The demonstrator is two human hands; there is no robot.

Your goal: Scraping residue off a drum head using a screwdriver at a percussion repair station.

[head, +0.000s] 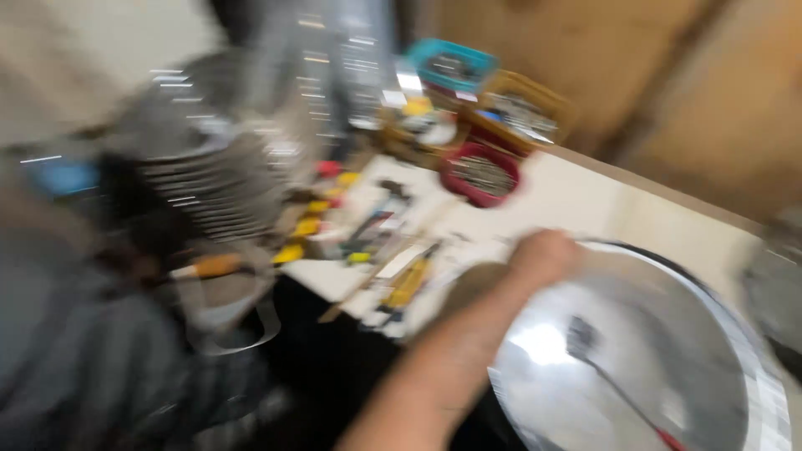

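The whole head view is smeared by motion. My left hand (543, 255) reaches in from the bottom, its fingers curled at the near-left rim of a large shiny metal basin (718, 334). It seems to grip that rim, though the blur hides the fingertips. Inside the basin lies a thin tool with a red handle (622, 392). My right hand is not in view.
A finned grey engine (209, 175) stands at the left, with an orange-handled tool (213, 266) below it. Yellow-handled tools (409, 282) and small yellow parts litter the white bench (585, 200). Teal (451, 67), yellow (526, 108) and red (480, 174) baskets sit behind.
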